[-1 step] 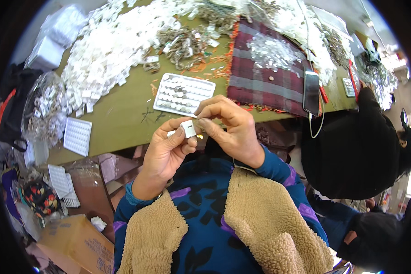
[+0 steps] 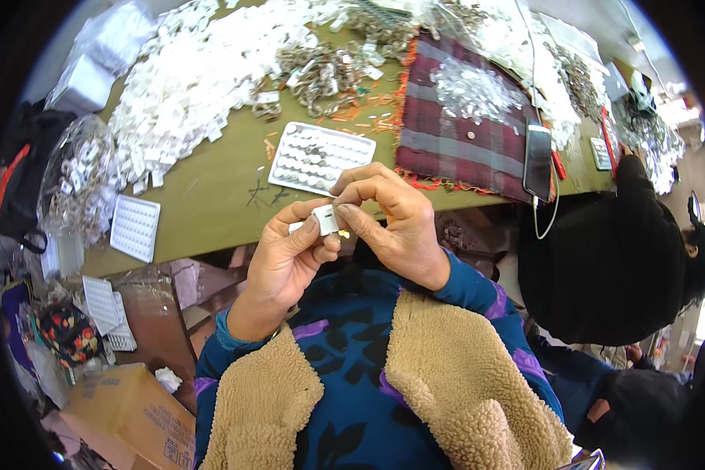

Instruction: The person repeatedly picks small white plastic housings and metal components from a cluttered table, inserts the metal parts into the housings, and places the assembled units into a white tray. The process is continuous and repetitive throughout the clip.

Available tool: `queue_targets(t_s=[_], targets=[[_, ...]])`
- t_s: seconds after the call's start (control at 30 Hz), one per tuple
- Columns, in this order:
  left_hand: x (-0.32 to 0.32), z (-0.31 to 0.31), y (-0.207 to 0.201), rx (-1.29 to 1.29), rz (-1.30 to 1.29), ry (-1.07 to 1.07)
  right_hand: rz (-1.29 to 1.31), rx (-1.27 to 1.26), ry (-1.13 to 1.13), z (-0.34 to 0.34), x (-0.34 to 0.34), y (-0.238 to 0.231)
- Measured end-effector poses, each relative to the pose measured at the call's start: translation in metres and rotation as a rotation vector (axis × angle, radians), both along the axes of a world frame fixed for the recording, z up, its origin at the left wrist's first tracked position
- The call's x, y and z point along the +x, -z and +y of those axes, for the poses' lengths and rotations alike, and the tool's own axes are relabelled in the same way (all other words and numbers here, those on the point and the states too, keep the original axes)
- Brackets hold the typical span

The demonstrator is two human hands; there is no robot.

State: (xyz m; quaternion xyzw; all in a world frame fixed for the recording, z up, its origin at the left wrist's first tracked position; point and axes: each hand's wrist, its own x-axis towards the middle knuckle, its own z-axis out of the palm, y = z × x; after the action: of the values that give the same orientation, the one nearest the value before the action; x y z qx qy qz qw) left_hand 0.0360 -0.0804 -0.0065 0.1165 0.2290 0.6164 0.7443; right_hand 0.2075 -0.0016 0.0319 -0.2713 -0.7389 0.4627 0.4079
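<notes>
Just off the table's near edge, my left hand [image 2: 280, 258] pinches a small white plastic piece [image 2: 326, 220] between thumb and fingers. A short dark slot shows on its face. My right hand [image 2: 392, 223] is closed in a pinch at the piece's right edge. Whatever lies between its fingertips is too small to make out. A tiny gold-coloured bit [image 2: 344, 233] shows just below the white piece. Beyond my hands lies a white tray [image 2: 279, 178] with rows of round metallic pieces, partly covered by my right hand.
A large heap of white pieces [image 2: 184, 86] and tangled brown strips [image 2: 321, 78] cover the table's far side [image 2: 211, 196]. A plaid cloth [image 2: 431, 149] bears clear bits. A phone [image 2: 536, 160] with a cable lies at right, near a person in black [image 2: 603, 258]. A cardboard box [image 2: 129, 415] stands lower left.
The table and its things appear slightly farther right in the picture. Both hands keep the same hold, with only a very small shift of the fingers.
</notes>
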Motion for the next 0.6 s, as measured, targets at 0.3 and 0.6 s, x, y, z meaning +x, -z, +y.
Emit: queue_targets(t_s=[0.3,0.6], targets=[[-0.024,-0.015,0.003,0.023,-0.042,-0.042,-0.017,-0.048,-0.114,-0.007,-0.028,-0.002],[-0.023,-0.013,0.001,0.009,0.001,-0.05,0.03,-0.159,-0.123,-0.005,-0.029,0.003]])
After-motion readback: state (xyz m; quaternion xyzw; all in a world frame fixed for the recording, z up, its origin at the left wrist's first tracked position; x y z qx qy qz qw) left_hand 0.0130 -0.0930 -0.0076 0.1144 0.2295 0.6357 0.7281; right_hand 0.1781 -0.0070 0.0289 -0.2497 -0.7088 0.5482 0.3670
